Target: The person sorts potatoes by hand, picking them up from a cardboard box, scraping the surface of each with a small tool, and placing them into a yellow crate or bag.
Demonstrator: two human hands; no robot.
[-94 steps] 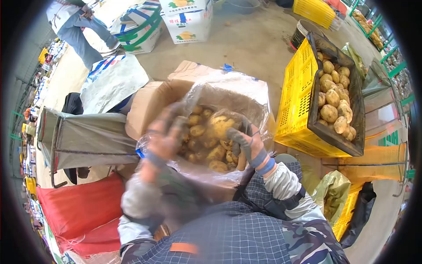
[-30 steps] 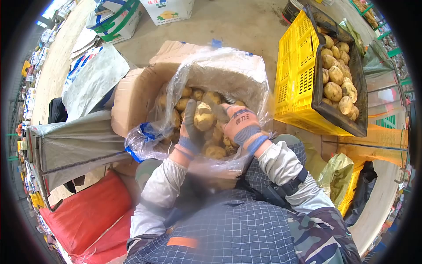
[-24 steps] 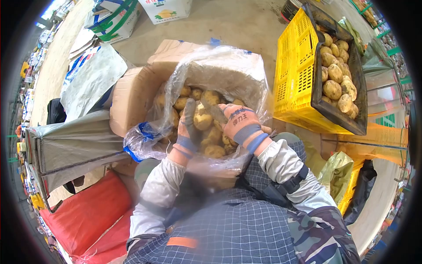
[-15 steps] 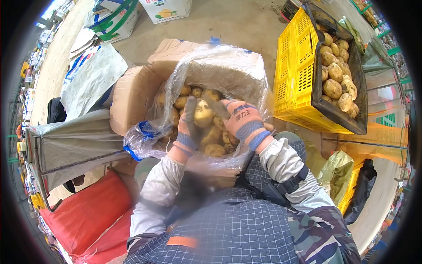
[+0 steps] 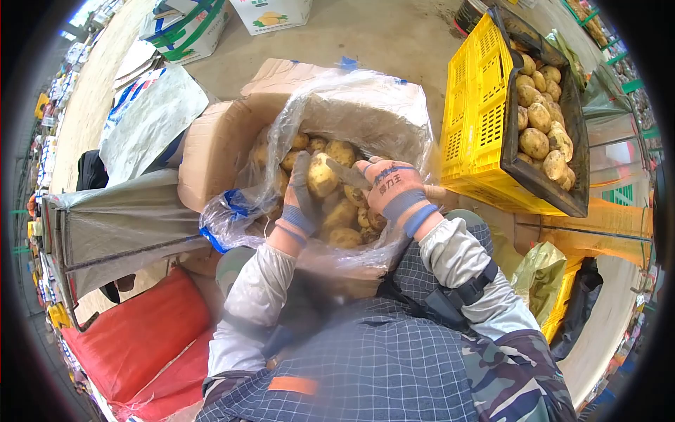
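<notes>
Room: a concrete floor (image 5: 394, 42) takes the upper centre of the frame, crowded on all sides. A grey sack frame (image 5: 119, 225) stands at left, a red bag (image 5: 133, 337) at lower left, and white printed cartons (image 5: 271, 10) along the top edge.

Crate: a yellow crate (image 5: 478, 119) sits at upper right, with a dark liner and a load of potatoes. It is near the box but apart from it.

Box: a cardboard box (image 5: 218, 148) at centre holds a clear plastic bag (image 5: 365, 112), open at the top and partly filled with potatoes. The film is thin, soft and slack, and judged liable to tear under a sharp pull.

Hands: both wear gloves. The right hand (image 5: 394, 190) is curled, its fingers closed on one side of the potato. The left hand (image 5: 301, 204) has its fingers extended upward against the other side.

Potato: 1 potato (image 5: 322, 176) is held between the 2 hands, just above the heap in the bag, at frame centre. It is judged firm, dense for its size and dusty rather than slippery. Its skin may bruise or scuff if dropped. A full wrap around the middle is the soundest hold, since the rounded ends give little purchase.
</notes>
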